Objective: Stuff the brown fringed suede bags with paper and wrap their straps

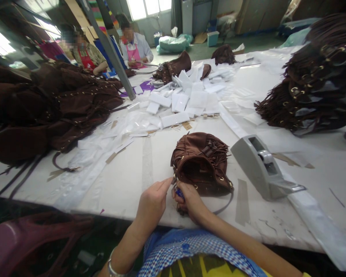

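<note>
A brown fringed drawstring bag (198, 144) lies on the white table, its open mouth facing me and gold eyelets around the rim. At the bag's left edge, by a metal fitting, my left hand (154, 198) pinches the end of the strap; the fingertips are partly hidden. My right hand (192, 200) is closed around a small blue-handled tool (179, 193), close against the left fingertips. The tool's working end is hidden, so its kind does not show. The bag's grey-brown strap (226, 204) curves below its right side.
A grey tape dispenser (256, 165) stands right of the bag. Brown bags (83, 104) heap at left, with a fringed stack (314, 88) at right. White foam pieces (187, 98) spread behind. A metal post (109, 50) rises at the table's far left. Two people sit beyond.
</note>
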The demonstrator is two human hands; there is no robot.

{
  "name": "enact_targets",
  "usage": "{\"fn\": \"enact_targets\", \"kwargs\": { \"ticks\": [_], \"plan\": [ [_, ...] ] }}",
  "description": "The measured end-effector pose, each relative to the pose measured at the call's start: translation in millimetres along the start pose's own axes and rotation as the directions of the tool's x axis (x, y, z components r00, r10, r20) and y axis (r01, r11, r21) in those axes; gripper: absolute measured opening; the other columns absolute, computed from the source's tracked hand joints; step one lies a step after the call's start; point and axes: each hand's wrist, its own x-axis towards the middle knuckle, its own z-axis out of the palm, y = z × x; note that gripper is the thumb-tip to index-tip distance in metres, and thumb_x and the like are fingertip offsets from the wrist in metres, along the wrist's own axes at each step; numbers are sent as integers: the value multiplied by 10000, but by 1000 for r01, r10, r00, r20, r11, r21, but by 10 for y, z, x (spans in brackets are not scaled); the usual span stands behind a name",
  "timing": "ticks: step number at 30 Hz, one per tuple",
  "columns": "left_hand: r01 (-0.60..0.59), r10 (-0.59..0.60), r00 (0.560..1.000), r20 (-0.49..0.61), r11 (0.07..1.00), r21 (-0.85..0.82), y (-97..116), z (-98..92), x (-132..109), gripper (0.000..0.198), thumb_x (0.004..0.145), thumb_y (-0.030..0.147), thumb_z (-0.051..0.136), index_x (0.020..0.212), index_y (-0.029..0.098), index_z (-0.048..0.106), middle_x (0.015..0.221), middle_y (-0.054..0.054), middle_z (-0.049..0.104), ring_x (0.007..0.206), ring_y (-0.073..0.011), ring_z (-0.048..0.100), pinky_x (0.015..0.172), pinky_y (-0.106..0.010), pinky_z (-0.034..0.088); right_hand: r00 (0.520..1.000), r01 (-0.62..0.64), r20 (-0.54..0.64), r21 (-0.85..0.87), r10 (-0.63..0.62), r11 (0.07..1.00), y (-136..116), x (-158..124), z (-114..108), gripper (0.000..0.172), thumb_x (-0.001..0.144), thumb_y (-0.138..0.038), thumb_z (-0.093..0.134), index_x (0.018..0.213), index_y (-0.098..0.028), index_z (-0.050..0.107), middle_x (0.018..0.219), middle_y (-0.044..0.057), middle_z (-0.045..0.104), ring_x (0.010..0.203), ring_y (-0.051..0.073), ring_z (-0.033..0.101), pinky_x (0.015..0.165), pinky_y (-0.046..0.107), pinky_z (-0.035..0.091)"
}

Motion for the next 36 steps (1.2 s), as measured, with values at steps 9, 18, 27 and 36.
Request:
{"fn": "enact_targets", "kwargs": {
  "ticks": [9,18,27,36],
  "plan": [
    [15,-15,1000,9,1000,-16,24,-29,5,535,815,-31,388,1275,152,589,1056,-92,718,888,-181,677,844,-304,554,1000,7,-6,101,-7,995,5,-33,29,446,891,-542,495,661,-162,535,465,-85,314,360,42,200,359,187,124],
    [20,-20,1000,5,999,-29,28,-38,-8,545,808,-17,386,1281,156,596,956,-81,720,810,-172,664,814,-294,546,1000,10,-15,100,-9,995,11,-26,22,455,900,-548,485,669,-160,540,470,-85,322,355,39,198,357,181,123],
    [274,-239,961,136,871,-409,74,-91,25,381,951,239,450,1285,174,621,678,0,635,643,-137,603,670,-236,473,999,30,23,52,-31,998,25,-36,-16,506,904,-611,467,675,-164,531,476,-88,310,357,40,187,356,188,119],
    [578,-343,809,477,319,-751,28,-129,52,495,885,381,594,1299,110,603,686,-12,612,582,-95,467,557,-197,368,996,75,53,-33,-73,997,33,-38,-56,612,883,-717,443,682,-152,562,464,-73,349,357,50,248,364,200,182]
  ]
}}
